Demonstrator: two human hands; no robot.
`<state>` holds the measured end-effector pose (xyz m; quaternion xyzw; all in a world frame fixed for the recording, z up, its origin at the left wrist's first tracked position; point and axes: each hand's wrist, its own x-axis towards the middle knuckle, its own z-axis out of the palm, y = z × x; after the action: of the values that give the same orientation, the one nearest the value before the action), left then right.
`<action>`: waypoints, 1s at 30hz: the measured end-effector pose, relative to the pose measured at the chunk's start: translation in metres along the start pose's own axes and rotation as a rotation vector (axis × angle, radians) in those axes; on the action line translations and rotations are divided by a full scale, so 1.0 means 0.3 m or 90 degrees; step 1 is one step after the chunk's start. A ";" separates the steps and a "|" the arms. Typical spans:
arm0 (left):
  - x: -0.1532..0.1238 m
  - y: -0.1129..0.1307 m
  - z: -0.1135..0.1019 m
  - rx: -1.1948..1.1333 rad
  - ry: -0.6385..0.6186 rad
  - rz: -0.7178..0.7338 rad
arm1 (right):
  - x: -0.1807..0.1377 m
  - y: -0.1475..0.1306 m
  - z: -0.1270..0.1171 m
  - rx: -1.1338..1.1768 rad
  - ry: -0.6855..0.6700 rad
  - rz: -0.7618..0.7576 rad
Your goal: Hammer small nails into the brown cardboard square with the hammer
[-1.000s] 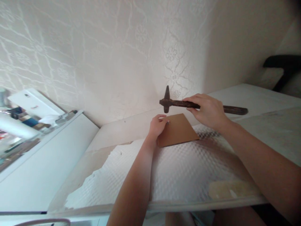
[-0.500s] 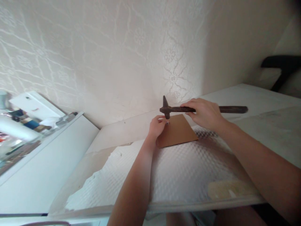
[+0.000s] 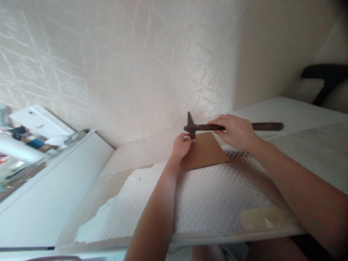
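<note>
A dark hammer (image 3: 208,127) with a wooden handle is gripped partway along by my right hand (image 3: 235,131). Its head hangs right over the fingertips of my left hand (image 3: 181,145). Those fingers are pinched together at the far left corner of a flat brown cardboard piece (image 3: 205,152). A small, shiny light-coloured thing (image 3: 193,141) shows at the pinch, too small to name. Under the cardboard lies a white quilted-looking sheet (image 3: 206,203) with a torn left edge, spread on the table.
Beyond the table (image 3: 127,154) rises a patterned wall (image 3: 122,90). On the left stands a white cabinet (image 3: 54,188) with a white box (image 3: 40,121) and clutter on top. A black armrest-like part (image 3: 323,72) is at the far right.
The hammer head has dropped slightly toward the left fingertips, and the right hand has shifted a touch with it. My left hand and the cardboard stay in place.
</note>
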<state>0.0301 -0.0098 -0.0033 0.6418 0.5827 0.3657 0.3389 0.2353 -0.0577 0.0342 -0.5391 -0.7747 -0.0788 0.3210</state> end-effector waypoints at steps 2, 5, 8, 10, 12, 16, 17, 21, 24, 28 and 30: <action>-0.001 0.000 0.000 -0.003 -0.001 -0.009 | 0.001 0.002 -0.001 0.002 0.021 0.012; -0.001 -0.001 -0.001 0.000 -0.002 -0.004 | 0.002 0.003 -0.002 -0.006 0.020 0.019; 0.002 -0.003 -0.001 0.012 0.001 0.010 | 0.000 -0.001 0.001 -0.013 -0.007 0.008; 0.001 -0.002 -0.002 0.011 0.002 0.010 | 0.000 -0.004 0.003 -0.010 0.002 0.010; -0.001 0.000 -0.002 0.006 0.001 0.004 | 0.001 -0.005 0.003 -0.005 0.032 0.021; -0.002 -0.001 -0.001 0.006 0.001 -0.009 | 0.003 -0.002 0.004 -0.003 0.044 0.022; 0.000 -0.002 -0.001 0.006 0.001 -0.006 | 0.002 -0.001 0.006 -0.004 0.032 0.015; 0.006 -0.008 0.001 0.002 0.008 0.005 | 0.000 -0.003 0.007 -0.001 0.002 -0.006; 0.001 -0.004 -0.001 -0.001 0.006 -0.002 | 0.001 -0.007 -0.001 0.003 0.035 0.012; -0.003 0.004 -0.001 0.001 0.003 0.003 | 0.001 -0.007 -0.003 -0.005 0.026 0.015; -0.002 0.004 -0.001 0.008 0.005 0.013 | -0.001 -0.006 0.003 -0.005 0.000 0.001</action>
<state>0.0305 -0.0106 -0.0022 0.6486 0.5794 0.3680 0.3288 0.2335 -0.0582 0.0338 -0.5412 -0.7739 -0.0815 0.3187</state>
